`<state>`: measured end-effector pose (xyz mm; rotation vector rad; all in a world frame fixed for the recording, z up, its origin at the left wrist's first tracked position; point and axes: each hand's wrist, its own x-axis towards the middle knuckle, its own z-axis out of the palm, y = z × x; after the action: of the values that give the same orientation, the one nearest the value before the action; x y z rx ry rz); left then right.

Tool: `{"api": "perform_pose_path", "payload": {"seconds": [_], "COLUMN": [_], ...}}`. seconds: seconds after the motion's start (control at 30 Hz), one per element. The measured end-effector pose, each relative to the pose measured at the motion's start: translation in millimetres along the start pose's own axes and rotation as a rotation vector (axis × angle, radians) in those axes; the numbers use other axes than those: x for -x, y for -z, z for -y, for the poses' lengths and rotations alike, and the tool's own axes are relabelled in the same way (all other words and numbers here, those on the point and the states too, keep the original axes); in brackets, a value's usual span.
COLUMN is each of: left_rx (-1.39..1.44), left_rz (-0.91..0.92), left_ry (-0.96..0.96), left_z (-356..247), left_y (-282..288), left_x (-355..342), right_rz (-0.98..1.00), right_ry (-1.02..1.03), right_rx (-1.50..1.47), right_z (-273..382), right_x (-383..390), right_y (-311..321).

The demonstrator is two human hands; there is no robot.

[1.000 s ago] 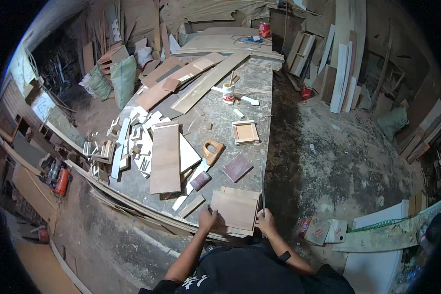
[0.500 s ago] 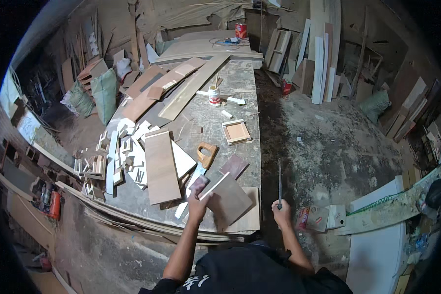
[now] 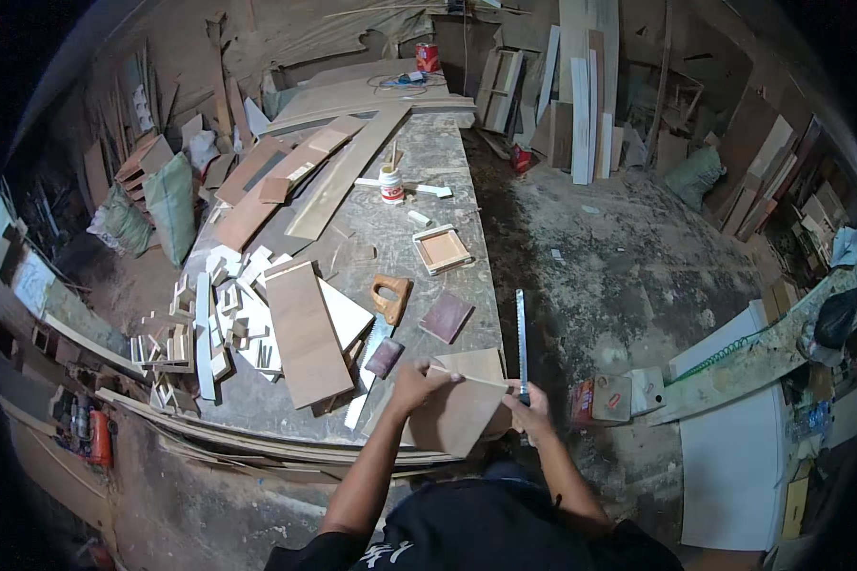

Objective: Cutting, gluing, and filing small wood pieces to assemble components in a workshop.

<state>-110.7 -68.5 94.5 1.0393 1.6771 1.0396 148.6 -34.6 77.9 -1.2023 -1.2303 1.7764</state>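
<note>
Near the bench's front edge, my left hand [image 3: 423, 388] grips the upper edge of a tilted plywood square [image 3: 457, 419], over a second pale board [image 3: 474, 363]. My right hand [image 3: 528, 412], at that square's right edge, holds a thin upright metal strip [image 3: 520, 338] with fine marks along it; whether it is a rule or a blade is unclear. Just beyond my left hand lie a small maroon block [image 3: 384, 359], a larger maroon square [image 3: 446, 317] and a wood-handled saw [image 3: 390, 293].
The bench [image 3: 471, 238] carries a white cutout pile [image 3: 248, 314], a long board [image 3: 307, 343], a small frame [image 3: 442, 249], a glue pot [image 3: 391, 187] and planks. Leaning boards [image 3: 590, 114], sacks [image 3: 169, 205], a red machine [image 3: 99, 438] and a side ledge [image 3: 686, 395] surround it.
My left hand lifted and tilted the plywood square and moved to its upper edge. My right hand swung out to the right with the strip, then back in against the square.
</note>
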Motion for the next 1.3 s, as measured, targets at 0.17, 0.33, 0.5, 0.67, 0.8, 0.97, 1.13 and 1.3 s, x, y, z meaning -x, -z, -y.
{"api": "perform_pose_path", "payload": {"seconds": [0.17,0.33,0.5,0.67,0.8,0.97,1.13,1.3], "left_rx": [0.067,-0.009,-0.501,-0.993,-1.317,-1.188,-1.219,-1.103], "left_rz": [0.102,-0.102,-0.13,0.148,-0.092,0.321,0.486,0.398], "left_ry": [-0.065,-0.202,-0.406,-0.394,-0.599,-0.517,-0.547,-0.47], "left_z": [4,29,29,25,73,15,11,15], "left_y": [-27,-50,-73,-105,-128,-122,-124,-132], "left_x": [-4,-11,1,16,-15,-28,-44,-47], "right_rz": [-0.04,-0.15,-0.242,-0.34,-0.332,-0.131,0.101,0.167], "right_ry": [0.003,-0.09,-0.13,-0.306,-0.342,-0.525,-0.666,-0.691], "right_rx": [-0.091,-0.189,-0.342,-0.501,-0.549,-0.517,-0.484,-0.177], "right_z": [-21,-35,-70,-74,-85,-91,-107,-101], "right_x": [4,3,-11,-24,-35,-45,-50,-59], "right_y": [0,4,36,44,54,90,121,124]}}
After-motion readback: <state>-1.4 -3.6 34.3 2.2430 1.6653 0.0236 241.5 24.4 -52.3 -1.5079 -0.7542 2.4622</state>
